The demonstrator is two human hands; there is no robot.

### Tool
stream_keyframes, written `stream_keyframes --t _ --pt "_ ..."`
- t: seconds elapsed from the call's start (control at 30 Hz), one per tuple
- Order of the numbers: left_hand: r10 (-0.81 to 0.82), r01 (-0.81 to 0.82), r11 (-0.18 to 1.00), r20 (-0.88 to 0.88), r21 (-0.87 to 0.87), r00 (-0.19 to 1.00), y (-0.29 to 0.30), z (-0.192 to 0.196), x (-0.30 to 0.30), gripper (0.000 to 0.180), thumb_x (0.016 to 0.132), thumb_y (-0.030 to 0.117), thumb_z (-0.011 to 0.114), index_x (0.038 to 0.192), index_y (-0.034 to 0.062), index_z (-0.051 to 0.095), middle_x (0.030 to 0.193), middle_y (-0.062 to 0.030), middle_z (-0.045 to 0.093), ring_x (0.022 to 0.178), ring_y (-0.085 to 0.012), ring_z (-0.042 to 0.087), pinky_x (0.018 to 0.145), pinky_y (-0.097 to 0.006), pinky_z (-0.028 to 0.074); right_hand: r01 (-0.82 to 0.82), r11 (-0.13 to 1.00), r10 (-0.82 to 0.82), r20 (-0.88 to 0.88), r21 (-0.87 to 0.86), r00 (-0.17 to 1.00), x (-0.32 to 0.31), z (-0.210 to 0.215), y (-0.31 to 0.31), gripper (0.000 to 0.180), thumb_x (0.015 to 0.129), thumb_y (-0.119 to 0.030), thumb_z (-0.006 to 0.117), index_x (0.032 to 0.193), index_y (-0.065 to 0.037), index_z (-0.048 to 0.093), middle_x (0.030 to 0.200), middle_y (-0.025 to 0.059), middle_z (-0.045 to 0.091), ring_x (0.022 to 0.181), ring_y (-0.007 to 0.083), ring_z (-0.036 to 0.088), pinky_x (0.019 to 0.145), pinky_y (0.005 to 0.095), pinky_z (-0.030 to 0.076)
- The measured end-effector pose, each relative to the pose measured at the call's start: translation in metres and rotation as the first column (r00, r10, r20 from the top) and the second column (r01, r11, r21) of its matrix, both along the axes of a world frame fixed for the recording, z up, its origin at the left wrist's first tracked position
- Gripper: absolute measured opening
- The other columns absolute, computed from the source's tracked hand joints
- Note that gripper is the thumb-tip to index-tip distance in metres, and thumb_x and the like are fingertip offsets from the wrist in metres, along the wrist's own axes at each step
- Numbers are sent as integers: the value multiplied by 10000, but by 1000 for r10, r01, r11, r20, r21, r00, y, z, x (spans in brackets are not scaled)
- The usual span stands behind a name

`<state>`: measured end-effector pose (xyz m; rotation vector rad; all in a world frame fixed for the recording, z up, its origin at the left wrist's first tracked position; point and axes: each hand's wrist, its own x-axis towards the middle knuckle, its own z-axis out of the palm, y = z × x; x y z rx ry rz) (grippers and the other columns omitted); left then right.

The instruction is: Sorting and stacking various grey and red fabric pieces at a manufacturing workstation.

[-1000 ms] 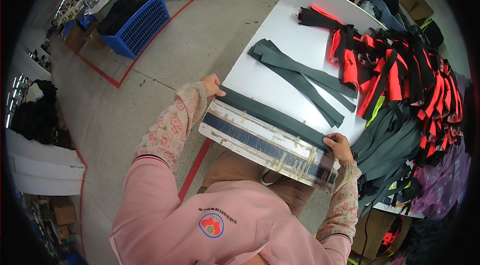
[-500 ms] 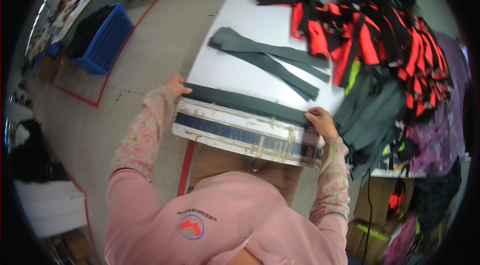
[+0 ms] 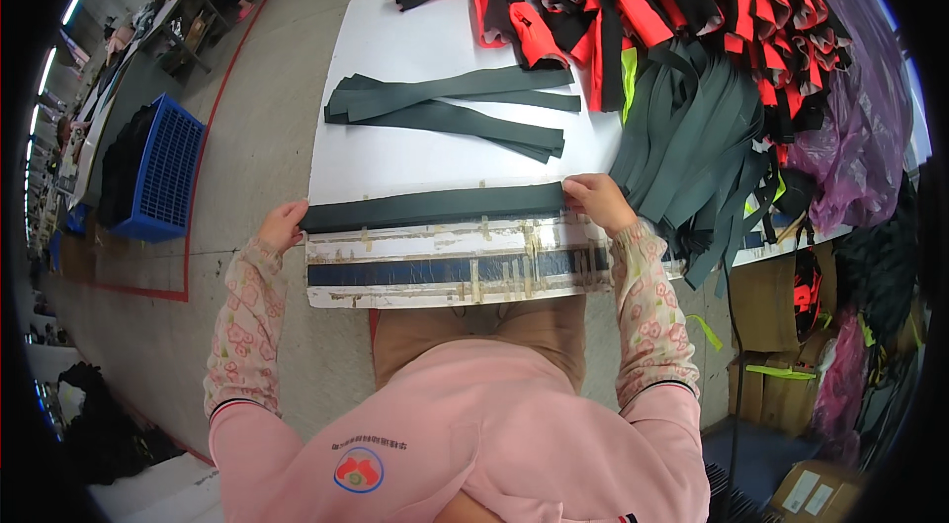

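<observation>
A dark grey-green webbing strap [image 3: 435,206] lies stretched across the near part of the white table [image 3: 395,37]. Its left end is pinched in my left hand [image 3: 284,225], at the table's left edge. My right hand [image 3: 601,203] grips the other end between thumb and fingers. Just in front of the strap, strips of worn tape and a dark blue band [image 3: 415,271] run along the table's near edge. Farther back, several loose straps of the same colour [image 3: 445,110] lie crossed in a small pile.
On the right, many grey-green straps [image 3: 682,118] hang in a heap beside a pile of red and black fabric pieces [image 3: 643,4]. Purple plastic sheeting [image 3: 860,118] lies beyond them. A blue crate [image 3: 161,170] stands on the floor at left. Cardboard boxes [image 3: 776,390] sit low at right.
The whole view has turned and shifted, so the table sits farther left and straighter. Both hands still hold the strap's ends, which now runs nearly level.
</observation>
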<state>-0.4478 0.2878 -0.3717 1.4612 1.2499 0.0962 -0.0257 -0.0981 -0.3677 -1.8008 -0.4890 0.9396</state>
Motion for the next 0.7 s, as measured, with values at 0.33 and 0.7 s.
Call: stream_keyframes --t 0.33,0.7 --pt "24 -24 997 5 -77 1000 -16 23 10 540 917 622 557 1230 186 610 1063 51 637 909 -69 535 866 -277 420 -16 994 24 72 -112 997 -1 -4 6 305 836 -60 732 1107 68 672 806 97 690 635 143 647 546 268 534" --pt "16 -11 996 57 -88 998 -20 34 10 547 931 627 532 1273 203 586 1064 60 634 891 -45 521 841 -263 424 -60 993 78 176 -102 981 -1 -7 12 282 825 -65 720 1070 71 686 780 103 697 609 135 644 526 273 516"
